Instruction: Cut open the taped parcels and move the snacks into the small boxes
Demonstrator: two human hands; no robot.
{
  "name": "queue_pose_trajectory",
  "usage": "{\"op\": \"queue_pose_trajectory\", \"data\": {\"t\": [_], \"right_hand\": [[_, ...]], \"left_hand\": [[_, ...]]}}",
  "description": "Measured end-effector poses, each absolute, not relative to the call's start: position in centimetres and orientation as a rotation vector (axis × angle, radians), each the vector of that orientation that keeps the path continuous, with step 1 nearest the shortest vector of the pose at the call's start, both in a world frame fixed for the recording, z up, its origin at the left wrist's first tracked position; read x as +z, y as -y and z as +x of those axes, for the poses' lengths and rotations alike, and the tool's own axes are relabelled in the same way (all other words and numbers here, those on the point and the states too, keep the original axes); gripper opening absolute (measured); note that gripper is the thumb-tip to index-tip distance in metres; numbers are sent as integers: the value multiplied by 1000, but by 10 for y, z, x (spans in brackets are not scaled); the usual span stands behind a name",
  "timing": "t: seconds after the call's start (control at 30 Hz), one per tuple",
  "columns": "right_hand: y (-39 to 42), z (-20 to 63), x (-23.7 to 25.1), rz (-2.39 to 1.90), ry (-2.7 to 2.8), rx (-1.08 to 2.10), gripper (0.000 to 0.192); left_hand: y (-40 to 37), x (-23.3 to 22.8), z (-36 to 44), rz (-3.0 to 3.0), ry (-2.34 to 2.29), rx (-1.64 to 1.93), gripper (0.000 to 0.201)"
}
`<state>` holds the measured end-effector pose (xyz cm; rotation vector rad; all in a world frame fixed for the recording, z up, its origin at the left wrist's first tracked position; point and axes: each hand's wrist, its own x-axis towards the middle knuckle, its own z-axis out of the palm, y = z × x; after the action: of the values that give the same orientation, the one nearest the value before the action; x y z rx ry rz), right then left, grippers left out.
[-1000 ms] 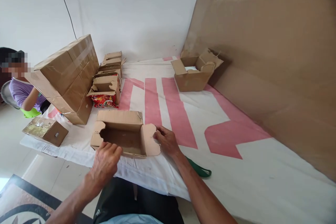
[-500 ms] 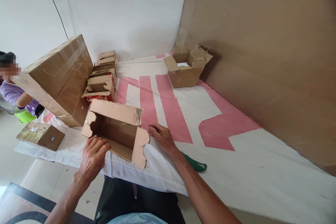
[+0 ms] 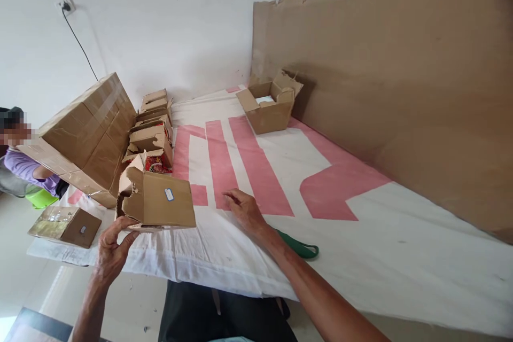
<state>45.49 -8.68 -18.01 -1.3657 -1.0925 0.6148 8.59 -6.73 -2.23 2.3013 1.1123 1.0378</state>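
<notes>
Person tipping a small cardboard box (image 3: 160,203) up at the desk's (image 3: 360,256) near edge.
Left hand (image 3: 112,248) fingers grip its lower left corner, long axis running left to right; right hand (image 3: 244,208), fingers loosely open, rests on the cloth just right of it.
</notes>
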Motion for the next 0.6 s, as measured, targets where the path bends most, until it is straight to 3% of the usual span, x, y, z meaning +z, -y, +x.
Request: {"op": "queue_pose_trajectory", "data": {"t": [0.2,0.3,0.6], "right_hand": [[107,422,-110,-1034,1303,453,19],[113,406,-88,-918,1390,402,24],[111,390,-102,-900,1507,378,35]], "left_hand": [[74,-8,105,2437,-1043,959,18],[76,-6,108,2519,-1016,924,17],[80,-15,106,2644,-977,768,9]]}}
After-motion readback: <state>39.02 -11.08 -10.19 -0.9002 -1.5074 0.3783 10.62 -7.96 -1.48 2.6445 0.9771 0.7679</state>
